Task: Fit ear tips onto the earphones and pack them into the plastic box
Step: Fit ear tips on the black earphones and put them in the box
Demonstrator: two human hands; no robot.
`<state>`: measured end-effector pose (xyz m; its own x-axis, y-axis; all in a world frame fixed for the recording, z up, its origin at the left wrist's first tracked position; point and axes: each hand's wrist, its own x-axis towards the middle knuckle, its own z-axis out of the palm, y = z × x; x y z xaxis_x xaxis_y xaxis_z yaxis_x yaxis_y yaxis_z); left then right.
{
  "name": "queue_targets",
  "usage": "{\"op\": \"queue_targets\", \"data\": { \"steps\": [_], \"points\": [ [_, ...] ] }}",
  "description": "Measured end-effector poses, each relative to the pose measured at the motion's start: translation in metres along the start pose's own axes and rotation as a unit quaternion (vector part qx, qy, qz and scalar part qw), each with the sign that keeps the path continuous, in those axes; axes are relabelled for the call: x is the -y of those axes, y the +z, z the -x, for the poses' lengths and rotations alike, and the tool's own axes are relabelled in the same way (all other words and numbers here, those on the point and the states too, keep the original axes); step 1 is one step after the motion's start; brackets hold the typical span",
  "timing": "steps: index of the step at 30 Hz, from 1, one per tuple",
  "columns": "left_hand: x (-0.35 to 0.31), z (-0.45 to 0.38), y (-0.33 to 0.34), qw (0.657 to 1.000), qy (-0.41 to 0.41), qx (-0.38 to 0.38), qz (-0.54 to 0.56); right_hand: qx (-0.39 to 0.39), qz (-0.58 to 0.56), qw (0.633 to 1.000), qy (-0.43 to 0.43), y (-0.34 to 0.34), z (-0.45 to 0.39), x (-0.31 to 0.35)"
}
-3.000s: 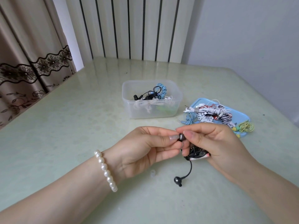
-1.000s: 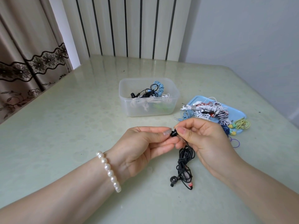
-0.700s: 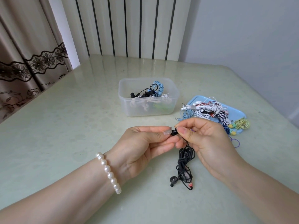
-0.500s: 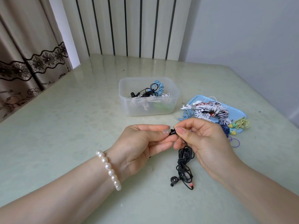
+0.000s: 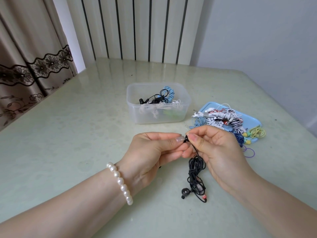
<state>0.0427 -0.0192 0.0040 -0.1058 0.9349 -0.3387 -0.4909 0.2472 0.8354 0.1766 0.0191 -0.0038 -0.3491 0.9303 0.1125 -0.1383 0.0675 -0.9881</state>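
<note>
The black earphones (image 5: 196, 176) hang in a bundle above the worktop (image 5: 68, 138), one earbud (image 5: 186, 139) pinched between both hands. The left hand (image 5: 151, 155) and the right hand (image 5: 216, 152) meet at this earbud, thumbs and forefingers clamped on it. The box (image 5: 158, 103) stands behind with earphones inside. A blue lid (image 5: 253, 120) with more tangled earphones lies to its right.

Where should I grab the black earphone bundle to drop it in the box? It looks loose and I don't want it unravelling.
Probably pinch the black earphone bundle across its wound middle, coming from above. There the coils run together, while the free earbud and plug end trail loose on the table. The right hand is nearest; the plastic box stands open-topped just beyond.
</note>
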Motion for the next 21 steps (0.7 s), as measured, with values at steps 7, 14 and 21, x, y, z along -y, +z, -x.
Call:
{"op": "queue_targets", "data": {
  "steps": [7, 14, 21],
  "points": [
    [0.0014, 0.0009, 0.0014, 1.000, 0.019, -0.009, 0.000, -0.018, 0.019, 0.999, -0.031, 0.0022, 0.0008, -0.0015],
    [0.0015, 0.0021, 0.0019, 1.000, 0.026, -0.010, -0.006, 0.011, 0.001, 1.000, -0.008, 0.0012, -0.0007, 0.0013],
    [-0.0004, 0.0020, 0.0022, 0.999, 0.031, -0.008, -0.013, -0.004, 0.027, 0.999, -0.040, 0.0034, 0.0009, -0.0014]
  ]
}}
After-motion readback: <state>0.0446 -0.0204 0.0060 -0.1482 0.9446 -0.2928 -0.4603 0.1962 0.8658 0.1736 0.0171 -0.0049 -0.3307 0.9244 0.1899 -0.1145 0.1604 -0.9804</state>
